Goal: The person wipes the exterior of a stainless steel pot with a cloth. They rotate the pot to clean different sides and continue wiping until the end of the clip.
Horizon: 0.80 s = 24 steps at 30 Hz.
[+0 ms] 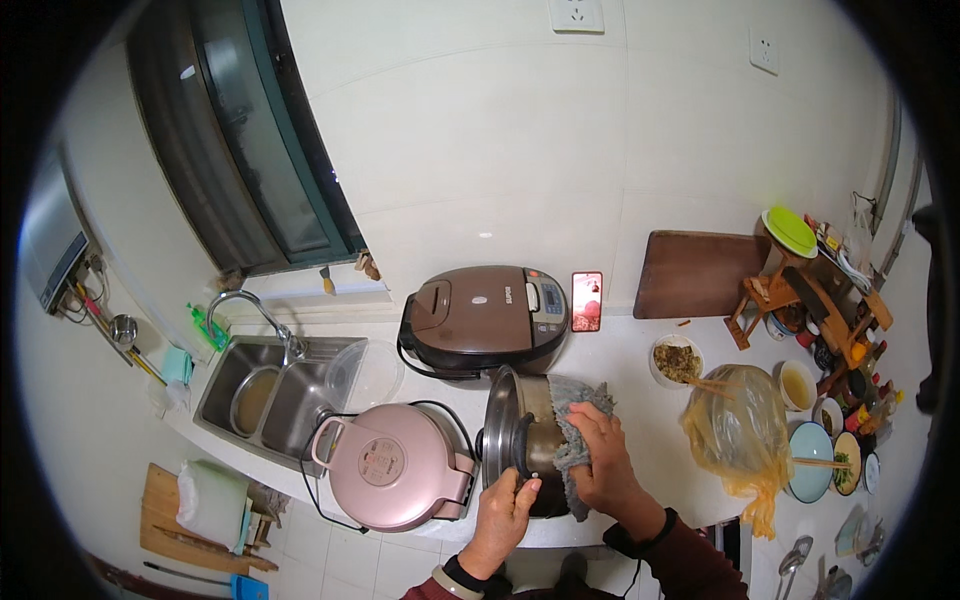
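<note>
Head view: a steel pot [541, 397] lay tipped on its side near the front of the white counter [640, 370], between a pink appliance [395, 480] and a yellow plastic bag [735, 420]
Pot metal: smooth, shiny and rounded, with a curved black handle [521, 445] on its side
Left hand [503, 515]: narrow, its fingers curled in at the lower end of that handle
Right hand [605, 465]: fingers bent over and holding a grey cloth [582, 395] against the pot's right end
Cloth: rumpled, soft, rough-textured
Pink casing: a flat, closed disc with a loop grip
Brown cooker [465, 305]: rounded and glossy, behind the pot
Phone [587, 300]: upright, just right of the cooker
Wooden board [690, 275]: rectangular, dark, leaning on the wall [480, 150]
Bag: thin, crinkled, see-through film
Counter: pale and smooth, with a double-basin steel sink [295, 410] at left
Room: pale walls, a dark-framed window [250, 130] and light floor tiles [345, 555]
</note>
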Each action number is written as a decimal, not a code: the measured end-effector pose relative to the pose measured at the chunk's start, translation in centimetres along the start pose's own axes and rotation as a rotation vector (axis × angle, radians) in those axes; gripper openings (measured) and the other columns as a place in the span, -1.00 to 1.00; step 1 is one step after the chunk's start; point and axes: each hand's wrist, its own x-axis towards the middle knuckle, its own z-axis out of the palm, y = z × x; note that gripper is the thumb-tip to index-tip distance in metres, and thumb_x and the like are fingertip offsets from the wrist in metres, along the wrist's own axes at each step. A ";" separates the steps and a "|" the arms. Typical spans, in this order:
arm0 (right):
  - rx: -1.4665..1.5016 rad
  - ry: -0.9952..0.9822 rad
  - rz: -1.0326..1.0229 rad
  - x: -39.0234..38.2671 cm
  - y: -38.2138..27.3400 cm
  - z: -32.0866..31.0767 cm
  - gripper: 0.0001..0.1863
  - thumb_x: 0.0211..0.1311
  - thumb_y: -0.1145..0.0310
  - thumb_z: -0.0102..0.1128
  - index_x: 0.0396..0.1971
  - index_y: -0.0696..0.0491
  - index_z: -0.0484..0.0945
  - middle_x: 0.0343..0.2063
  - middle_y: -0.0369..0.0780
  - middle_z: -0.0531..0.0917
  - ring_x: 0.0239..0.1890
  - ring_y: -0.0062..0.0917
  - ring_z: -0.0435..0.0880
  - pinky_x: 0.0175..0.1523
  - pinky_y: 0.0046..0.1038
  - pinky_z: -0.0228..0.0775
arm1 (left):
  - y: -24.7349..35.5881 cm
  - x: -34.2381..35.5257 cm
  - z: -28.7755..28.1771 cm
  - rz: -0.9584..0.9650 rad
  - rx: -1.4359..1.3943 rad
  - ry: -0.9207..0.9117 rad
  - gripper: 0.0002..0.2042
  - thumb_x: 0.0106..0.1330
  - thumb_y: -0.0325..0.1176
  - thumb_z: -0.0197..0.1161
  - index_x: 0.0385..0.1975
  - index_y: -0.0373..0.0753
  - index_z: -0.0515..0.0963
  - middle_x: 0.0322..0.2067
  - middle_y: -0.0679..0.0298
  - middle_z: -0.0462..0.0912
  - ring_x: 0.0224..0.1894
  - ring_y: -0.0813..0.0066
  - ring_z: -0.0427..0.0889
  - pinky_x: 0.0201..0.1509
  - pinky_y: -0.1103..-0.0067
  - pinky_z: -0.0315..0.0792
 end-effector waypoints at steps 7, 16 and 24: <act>0.000 0.013 0.029 0.9 -0.1 0.3 -0.36 0.06 0.57 0.21 0.26 0.16 0.47 0.32 0.01 0.48 0.20 0.12 0.46 0.37 -0.02 0.30 | -1.1 -0.2 -0.6 -0.157 -0.137 -0.079 -0.55 0.26 -0.43 0.60 0.07 -0.41 0.54 -0.25 0.13 0.55 -0.24 0.33 0.55 -0.16 0.50 0.49; 0.013 0.039 0.045 1.2 -0.1 0.7 -0.36 0.11 0.56 0.24 0.28 0.15 0.47 0.33 0.01 0.48 0.24 0.13 0.45 0.40 -0.02 0.29 | -5.3 -3.7 -1.5 0.052 -0.052 -0.172 -0.54 0.28 -0.45 0.52 0.14 -0.39 0.53 -0.08 -0.05 0.58 -0.09 -0.16 0.59 0.01 0.31 0.53; 0.027 0.130 0.069 2.3 2.3 1.8 -0.41 0.08 0.61 0.13 0.21 0.18 0.53 0.30 0.02 0.53 0.25 0.03 0.50 0.42 -0.09 0.30 | -6.5 -2.5 0.7 0.105 -0.055 -0.080 -0.73 0.48 -0.31 0.37 -0.25 -0.42 0.50 -0.36 -0.09 0.52 -0.32 -0.25 0.54 -0.26 0.19 0.45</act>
